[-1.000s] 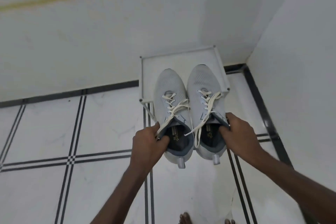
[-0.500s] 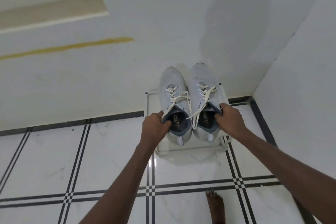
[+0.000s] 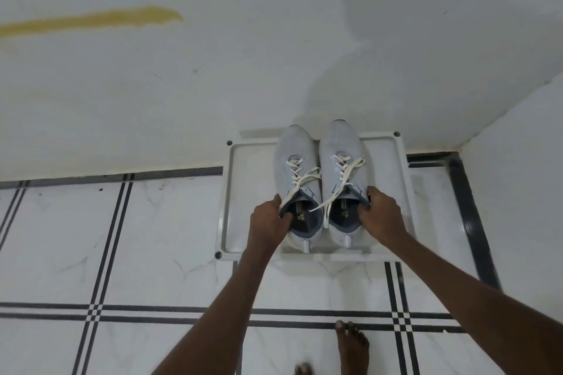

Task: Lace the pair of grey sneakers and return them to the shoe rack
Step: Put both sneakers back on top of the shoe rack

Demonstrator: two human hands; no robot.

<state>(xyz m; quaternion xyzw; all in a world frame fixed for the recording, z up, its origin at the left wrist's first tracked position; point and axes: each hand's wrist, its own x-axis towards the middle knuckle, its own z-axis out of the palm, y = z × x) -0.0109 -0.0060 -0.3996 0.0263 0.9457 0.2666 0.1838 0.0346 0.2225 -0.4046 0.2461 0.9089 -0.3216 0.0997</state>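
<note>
White wall behind, tiled floor [image 3: 152, 237] below, and on the shoe rack [image 3: 231, 192] both hands grip collars: left hand [image 3: 269, 222] on the left sneaker [image 3: 297, 161], right hand [image 3: 382, 216] on the right sneaker [image 3: 342, 146].

Soft even light, wide-angle bending, slight blur

One head-worn wide-angle view, looking steeply down and forward.

The camera looks from standing height, past both forearms, onto a shoe rack [image 3: 227, 198] set against the wall [image 3: 213, 85], near the room corner at the right. The rack's top sits mid-frame, its far edge at the wall; tiled floor [image 3: 106, 237] fills the lower half, a bare foot [image 3: 353, 347] showing at the bottom edge. Straight lines bow toward the edges.
</note>
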